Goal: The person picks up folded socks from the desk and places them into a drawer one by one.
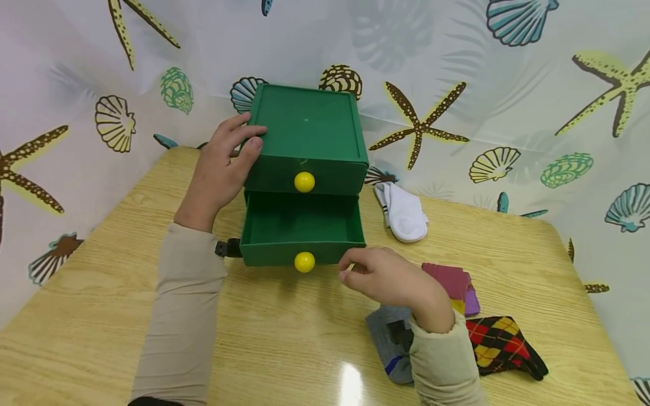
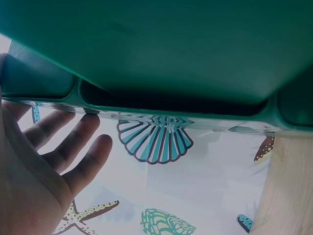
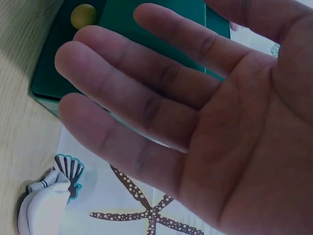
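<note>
A green two-drawer box (image 1: 310, 121) stands near the back of the table, its upper drawer (image 1: 274, 176) closed. The lower drawer (image 1: 271, 255) is pulled out, showing a bare green floor. Each drawer front has a yellow ball knob, one upper knob (image 1: 304, 182) and one lower knob (image 1: 304, 262). My left hand (image 1: 218, 166) rests against the box's upper left edge, fingers spread. In the left wrist view, the left hand's fingers (image 2: 80, 134) extend beside the green side. My right hand (image 1: 391, 279) hovers by the lower drawer's right front corner, fingers loosely bent, holding nothing.
A white sock (image 1: 403, 214) lies right of the box. Nearer, partly behind my right arm, are a grey sock (image 1: 388, 338), folded maroon fabric (image 1: 449, 276) with purple and yellow parts, and a checkered sock (image 1: 500, 344). A shell-patterned cloth (image 1: 437, 51) hangs behind the wooden table (image 1: 284, 344).
</note>
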`<state>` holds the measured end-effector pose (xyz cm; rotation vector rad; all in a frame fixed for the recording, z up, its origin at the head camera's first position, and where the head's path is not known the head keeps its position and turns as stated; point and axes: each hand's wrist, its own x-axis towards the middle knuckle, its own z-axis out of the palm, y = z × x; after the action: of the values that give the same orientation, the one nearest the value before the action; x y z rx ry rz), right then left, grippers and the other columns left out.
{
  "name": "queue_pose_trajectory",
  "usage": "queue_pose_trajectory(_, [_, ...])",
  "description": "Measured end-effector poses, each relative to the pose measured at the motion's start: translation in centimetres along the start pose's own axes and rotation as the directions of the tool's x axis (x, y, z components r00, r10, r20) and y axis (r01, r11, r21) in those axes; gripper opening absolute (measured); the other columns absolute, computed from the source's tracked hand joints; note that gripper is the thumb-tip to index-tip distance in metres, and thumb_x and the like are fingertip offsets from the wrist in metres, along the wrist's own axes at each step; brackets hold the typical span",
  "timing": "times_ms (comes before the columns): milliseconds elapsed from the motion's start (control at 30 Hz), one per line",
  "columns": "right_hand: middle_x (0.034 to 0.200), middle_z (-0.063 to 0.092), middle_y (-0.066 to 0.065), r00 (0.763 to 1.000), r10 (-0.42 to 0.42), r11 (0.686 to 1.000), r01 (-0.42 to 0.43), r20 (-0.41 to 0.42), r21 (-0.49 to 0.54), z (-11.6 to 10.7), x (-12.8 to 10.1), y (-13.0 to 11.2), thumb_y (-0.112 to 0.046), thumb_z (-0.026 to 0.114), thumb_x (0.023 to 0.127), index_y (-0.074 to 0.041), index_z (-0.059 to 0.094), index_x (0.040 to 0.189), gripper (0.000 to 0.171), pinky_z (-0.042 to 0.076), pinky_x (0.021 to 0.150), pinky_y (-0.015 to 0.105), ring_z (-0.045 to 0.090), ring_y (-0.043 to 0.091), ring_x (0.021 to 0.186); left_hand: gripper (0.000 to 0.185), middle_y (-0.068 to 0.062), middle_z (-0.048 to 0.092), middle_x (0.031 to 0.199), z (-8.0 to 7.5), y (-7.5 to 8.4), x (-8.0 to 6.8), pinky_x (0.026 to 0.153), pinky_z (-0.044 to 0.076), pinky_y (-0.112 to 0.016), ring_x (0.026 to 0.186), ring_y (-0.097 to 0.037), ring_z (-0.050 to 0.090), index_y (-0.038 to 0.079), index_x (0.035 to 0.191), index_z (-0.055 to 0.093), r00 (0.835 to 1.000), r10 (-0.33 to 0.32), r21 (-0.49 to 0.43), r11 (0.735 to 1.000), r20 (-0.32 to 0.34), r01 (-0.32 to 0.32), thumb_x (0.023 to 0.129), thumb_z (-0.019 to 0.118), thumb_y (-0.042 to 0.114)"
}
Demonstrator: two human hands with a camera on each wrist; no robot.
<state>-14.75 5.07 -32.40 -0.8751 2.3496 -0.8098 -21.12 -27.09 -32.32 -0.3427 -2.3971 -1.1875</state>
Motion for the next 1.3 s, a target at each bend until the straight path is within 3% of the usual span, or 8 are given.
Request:
queue_pose_trajectory(467, [0.092, 0.068, -0.003, 1.0, 0.004, 1.0, -0.004, 0.006, -0.009, 0.41, 0.4, 0.01, -0.023, 0.057, 0.102, -0.013, 0.07, 0.114, 0.02, 0.049, 0.063, 0.032, 0.058, 0.014, 0.073, 0.052, -0.002, 0.033, 0.161, 0.05, 0.06, 0.04, 0.107, 0.039, -0.055, 0.143, -0.025, 0.035, 0.011, 0.142, 0.06, 1.0, 0.005, -0.009, 1.0, -0.003, -0.005, 0.106, 0.045, 0.046])
queue_pose_trajectory(967, [0.094, 0.067, -0.001, 0.998, -0.015, 1.0, 0.015, -0.064, 0.002, 0.08, 0.33, 0.01, -0.021, 0.056, 0.103, -0.014, 0.068, 0.113, 0.016, 0.049, 0.067, 0.034, 0.057, 0.017, 0.077, 0.053, -0.003, 0.032, 0.161, 0.05, -0.03, 0.06, 0.107, 0.039, -0.056, 0.143, -0.026, 0.035, 0.012, 0.142, 0.06, 1.0, -0.001, -0.009, 1.0, -0.004, 0.001, 0.106, 0.045, 0.048])
queue_pose_trajectory(1300, [0.096, 0.068, -0.002, 0.995, -0.046, 0.998, 0.05, -0.087, 0.04, 0.75, 0.85, -0.85, -0.022, 0.058, 0.103, -0.009, 0.065, 0.126, 0.027, 0.051, 0.072, 0.033, 0.061, 0.017, 0.082, 0.052, -0.002, 0.031, 0.161, 0.06, 0.14, 0.01, 0.106, 0.039, -0.056, 0.143, -0.027, 0.035, 0.011, 0.142, 0.06, 1.0, -0.002, -0.008, 1.0, -0.004, 0.002, 0.106, 0.045, 0.046])
